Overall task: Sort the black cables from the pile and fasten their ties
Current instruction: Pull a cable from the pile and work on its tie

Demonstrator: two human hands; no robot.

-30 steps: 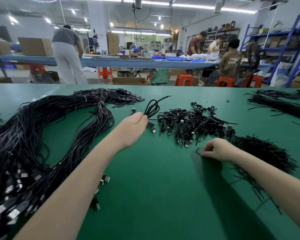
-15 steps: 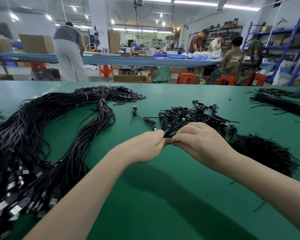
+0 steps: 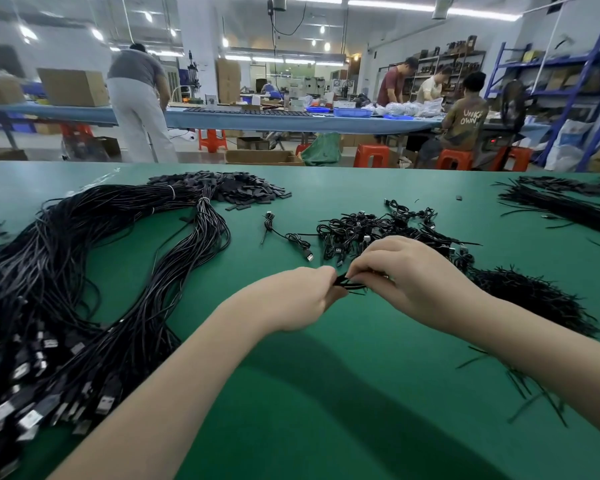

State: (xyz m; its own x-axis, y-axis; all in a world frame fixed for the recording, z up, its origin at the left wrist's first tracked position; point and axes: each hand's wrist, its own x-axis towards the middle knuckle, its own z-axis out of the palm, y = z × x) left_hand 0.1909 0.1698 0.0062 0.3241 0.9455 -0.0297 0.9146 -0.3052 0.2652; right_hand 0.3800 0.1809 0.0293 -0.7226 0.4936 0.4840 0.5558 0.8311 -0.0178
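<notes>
Now I'm watching the left hand point(image 3: 300, 299) curling tight round a folded black cable point(image 3: 349, 285) above the green table point(image 3: 326, 393); the right hand point(image 3: 409, 275) is pinching its other side, seemingly wrapping the tie. Next I'm expecting twisting, carefully.

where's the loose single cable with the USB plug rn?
Head view, centre: the single cable lies on the green table, between the big cable bundle on the left and the tied-cable pile on the right, just beyond the left hand.
</notes>
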